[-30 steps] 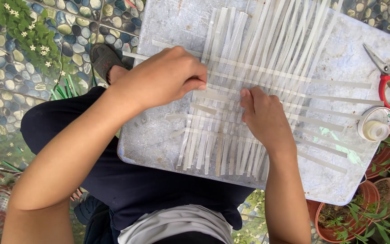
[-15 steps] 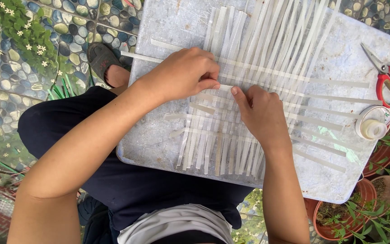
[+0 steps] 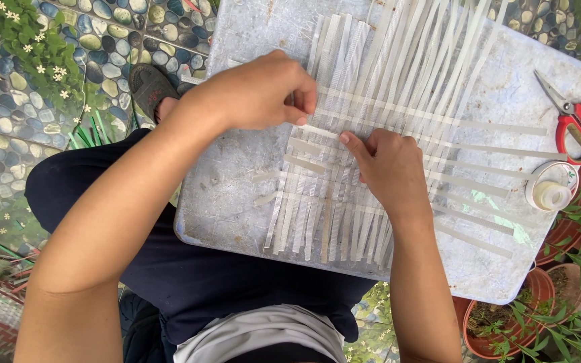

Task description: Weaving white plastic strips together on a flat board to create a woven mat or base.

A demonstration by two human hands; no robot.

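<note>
Hands (image 3: pixel 257 94) shifted up pale board (image 3: pixel 237 202)

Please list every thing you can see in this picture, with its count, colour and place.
board: one, grey-white, on the person's lap, under the weaving
strips: many, pale translucent, long ones running up the board, cross ones woven through them
scissors: one, red handles, on the board's right edge
tape roll: one, clear, on the board below the scissors
pots: several, terracotta with green plants, lower right beside the board
shoe: one, dark, on the pebble floor left of the board
flower plant: one, green with small white flowers, upper left
green sticks: a few, on the floor left of the lap
left hand: one, pinching a cross strip at the weave's left side
right hand: one, pressed flat on the woven strips
</note>
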